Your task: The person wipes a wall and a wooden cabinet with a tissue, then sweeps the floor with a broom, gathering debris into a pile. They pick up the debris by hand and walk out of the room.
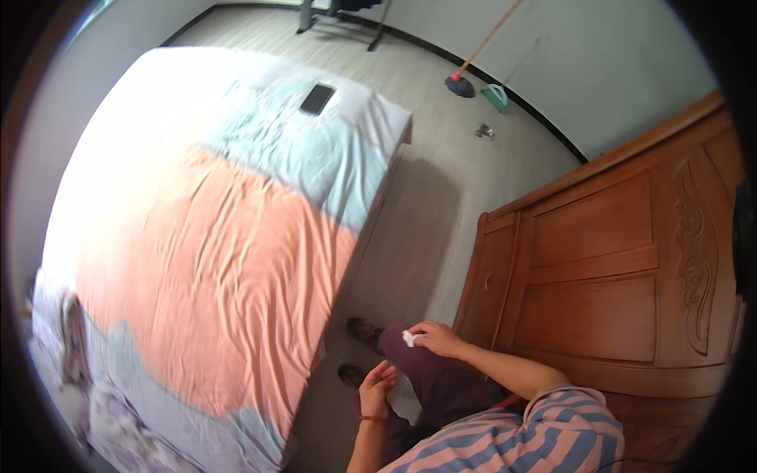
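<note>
My right hand (439, 340) holds a small crumpled white tissue or cloth (410, 338) between thumb and fingers, above my right thigh. My left hand (378, 385) is raised between my legs and the bed, fingers apart and partly curled, with nothing seen in it. A reddish bracelet (372, 418) circles the left wrist. Below the hands are my dark purple trousers (440, 381) and dark shoes (362, 329). To my left stands a bed with a wrinkled orange, pale blue and white sheet (236, 254). A dark smartphone (317, 99) lies flat near its far end.
A carved wooden wardrobe (591, 313) stands close on my right. A strip of pale floor (408, 236) runs between it and the bed. Farther off are a mop (460, 86), a green dustpan (495, 98) and a small heap of debris (484, 131). Floral bedding (127, 423) lies at lower left.
</note>
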`<state>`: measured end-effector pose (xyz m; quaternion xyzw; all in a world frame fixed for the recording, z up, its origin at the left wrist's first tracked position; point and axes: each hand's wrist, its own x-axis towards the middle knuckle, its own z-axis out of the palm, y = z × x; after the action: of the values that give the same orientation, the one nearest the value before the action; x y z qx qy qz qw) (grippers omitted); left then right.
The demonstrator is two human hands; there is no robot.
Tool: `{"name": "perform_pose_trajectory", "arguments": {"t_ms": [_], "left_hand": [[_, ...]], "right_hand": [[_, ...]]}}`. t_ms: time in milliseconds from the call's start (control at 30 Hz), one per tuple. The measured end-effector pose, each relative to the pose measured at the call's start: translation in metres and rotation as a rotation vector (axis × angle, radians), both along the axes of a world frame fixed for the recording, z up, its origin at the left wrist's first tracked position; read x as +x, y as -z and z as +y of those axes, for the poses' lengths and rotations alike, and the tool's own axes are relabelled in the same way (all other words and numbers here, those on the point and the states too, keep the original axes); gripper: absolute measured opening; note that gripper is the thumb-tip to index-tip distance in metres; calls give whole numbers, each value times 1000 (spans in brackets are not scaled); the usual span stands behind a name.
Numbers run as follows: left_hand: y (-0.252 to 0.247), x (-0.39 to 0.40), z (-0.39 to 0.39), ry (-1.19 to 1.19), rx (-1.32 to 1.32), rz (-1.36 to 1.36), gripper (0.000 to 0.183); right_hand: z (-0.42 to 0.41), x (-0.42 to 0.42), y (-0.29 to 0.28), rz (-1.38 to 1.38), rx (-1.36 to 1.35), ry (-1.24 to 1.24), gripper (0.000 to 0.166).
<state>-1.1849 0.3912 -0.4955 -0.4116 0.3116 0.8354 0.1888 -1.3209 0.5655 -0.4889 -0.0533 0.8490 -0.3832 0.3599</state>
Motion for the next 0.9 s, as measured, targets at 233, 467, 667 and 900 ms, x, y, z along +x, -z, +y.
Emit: {"name": "perform_pose_trajectory", "arguments": {"t_ms": [233, 467, 667, 900], "left_hand": [[9, -131, -4, 23, -64, -77, 42], [32, -344, 103, 177, -116, -61, 32], [-24, -520, 219, 349, -27, -28, 29], [-16, -667, 218, 380, -194, 11, 29]], "right_hand": [[141, -48, 1, -109, 43, 486, 32], [266, -180, 69, -140, -38, 673, 32], [369, -379, 99, 263, 39, 672, 27], [436, -626, 26, 468, 307, 686, 33]]}}
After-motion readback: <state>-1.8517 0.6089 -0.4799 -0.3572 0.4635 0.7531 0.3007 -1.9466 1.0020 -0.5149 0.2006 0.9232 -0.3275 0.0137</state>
